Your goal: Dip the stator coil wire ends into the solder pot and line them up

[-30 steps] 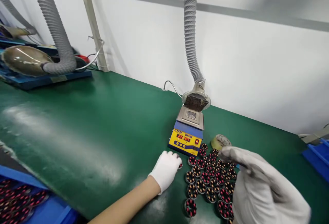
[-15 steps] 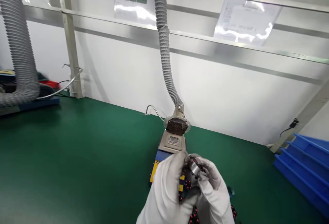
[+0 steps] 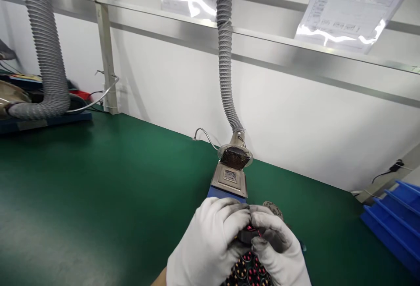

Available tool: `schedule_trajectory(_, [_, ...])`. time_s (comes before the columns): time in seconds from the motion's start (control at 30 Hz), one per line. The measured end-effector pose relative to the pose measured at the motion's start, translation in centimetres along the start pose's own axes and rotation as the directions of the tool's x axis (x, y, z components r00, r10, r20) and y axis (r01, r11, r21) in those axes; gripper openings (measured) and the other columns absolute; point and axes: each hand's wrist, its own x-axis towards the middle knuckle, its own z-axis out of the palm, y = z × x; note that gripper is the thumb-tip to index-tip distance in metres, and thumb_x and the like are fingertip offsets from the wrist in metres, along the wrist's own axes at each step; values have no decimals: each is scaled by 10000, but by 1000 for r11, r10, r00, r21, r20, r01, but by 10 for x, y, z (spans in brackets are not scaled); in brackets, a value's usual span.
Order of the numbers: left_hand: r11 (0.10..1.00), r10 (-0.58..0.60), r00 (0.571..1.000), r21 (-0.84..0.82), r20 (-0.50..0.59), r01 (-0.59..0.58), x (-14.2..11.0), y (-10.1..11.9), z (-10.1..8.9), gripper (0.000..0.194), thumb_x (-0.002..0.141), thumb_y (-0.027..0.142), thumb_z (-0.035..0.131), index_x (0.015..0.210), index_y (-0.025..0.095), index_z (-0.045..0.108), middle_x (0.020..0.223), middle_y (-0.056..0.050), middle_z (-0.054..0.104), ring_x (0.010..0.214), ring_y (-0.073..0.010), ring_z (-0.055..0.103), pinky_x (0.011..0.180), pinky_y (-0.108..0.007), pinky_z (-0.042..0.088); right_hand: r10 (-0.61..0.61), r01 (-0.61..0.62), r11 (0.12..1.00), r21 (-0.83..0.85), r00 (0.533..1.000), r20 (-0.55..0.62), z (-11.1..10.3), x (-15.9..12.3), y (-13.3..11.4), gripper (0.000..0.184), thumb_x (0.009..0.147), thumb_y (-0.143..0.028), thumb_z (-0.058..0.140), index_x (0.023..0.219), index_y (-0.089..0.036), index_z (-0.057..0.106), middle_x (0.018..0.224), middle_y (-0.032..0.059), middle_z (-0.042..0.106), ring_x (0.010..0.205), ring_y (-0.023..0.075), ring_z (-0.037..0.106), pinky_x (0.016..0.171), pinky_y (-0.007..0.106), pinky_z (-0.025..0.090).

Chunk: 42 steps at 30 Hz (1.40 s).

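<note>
Turned since earlier: round black-and-red component, white-gloved left hand and right hand, fingers closed on it.
Likely light, rigid; grip its rim.

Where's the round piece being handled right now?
In the head view, the round piece is low, just right of centre, held between the left hand and right hand, with more round pieces showing just below.

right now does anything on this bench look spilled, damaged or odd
Nothing looks spilled on the green worktop. What stands out is grey smudging at the fingertips of the white-gloved left hand and right hand, both holding a dark round part; odd because the rest is white, possibly dirt.
</note>
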Motion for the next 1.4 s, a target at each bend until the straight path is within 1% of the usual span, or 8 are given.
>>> schedule_trajectory(0.13, [1000, 1, 999, 15, 40, -1, 3, 4, 1, 102, 908, 215, 447, 934, 176, 539, 927, -25, 686, 858, -182, 627, 781, -347, 446, -153, 155, 988, 3, 980, -128, 3, 2, 8, 44, 776, -232, 681, 754, -267, 695, 812, -1, 582, 843, 142, 574, 769, 262, 487])
schedule_trajectory(0.27, [999, 1, 1000, 44, 9, -1, 1, 5, 4, 97, 862, 170, 473, 924, 167, 548, 921, -31, 684, 845, -196, 621, 776, -366, 446, 69, 54, 927, 371, 947, -313, 0, 4, 4, 118, 763, -344, 688, 691, -252, 674, 740, -27, 585, 787, 130, 600, 765, 271, 509])
schedule_trajectory(0.37, [997, -6, 1000, 78, -25, 8, -2, 4, 4, 128, 843, 165, 509, 965, 160, 549, 950, -33, 686, 873, -208, 618, 801, -380, 444, 142, 63, 898, 435, 895, -422, -7, 3, 0, 87, 745, -341, 699, 722, -258, 685, 790, -26, 644, 813, 142, 629, 788, 280, 526])
schedule_trajectory(0.6, [991, -58, 996, 118, -72, 67, -5, 0, 2, 371, 724, 23, 447, 1045, 183, 542, 953, -50, 660, 867, -214, 599, 747, -374, 465, 279, -222, 911, 347, 952, -124, 24, -1, 25, 378, 626, -346, 792, 971, -236, 686, 977, 78, 701, 914, 251, 651, 821, 368, 531])
schedule_trajectory(0.87, [825, -228, 973, -521, 43, 217, 2, -12, -6, 184, 804, 109, 592, 924, 239, 647, 973, -3, 668, 884, -151, 614, 803, -246, 491, 331, -251, 851, 461, 938, -101, 30, 7, 27, 340, 537, -336, 841, 845, -260, 719, 853, 47, 719, 796, 215, 669, 732, 315, 554])
schedule_trajectory(1.07, [601, -611, 792, -643, 14, 475, -6, -20, -5, 123, 847, 222, 541, 780, 207, 644, 866, -6, 649, 824, -143, 618, 754, -215, 504, 463, -437, 633, 639, 875, 141, 32, 0, 17, 315, 662, -435, 751, 926, -274, 689, 749, 39, 695, 579, 152, 637, 518, 256, 526])
schedule_trajectory(1.27, [802, -378, 881, -375, 284, 465, -2, -13, -18, 608, 610, 61, 731, 1140, 324, 587, 1166, -1, 593, 1071, -215, 536, 939, -315, 423, 471, -422, 714, 559, 880, 63, 30, -4, 18, 303, 765, -486, 625, 942, -249, 692, 913, 84, 704, 801, 243, 665, 682, 398, 563])
schedule_trajectory(1.4, [755, -274, 949, -577, 154, 312, 4, -9, -12, 258, 730, 140, 677, 973, 226, 690, 951, -42, 678, 887, -196, 613, 814, -285, 481, 457, -394, 776, 493, 889, -9, 34, -4, 25, 314, 704, -465, 696, 930, -246, 702, 877, 83, 710, 825, 267, 665, 723, 432, 561])
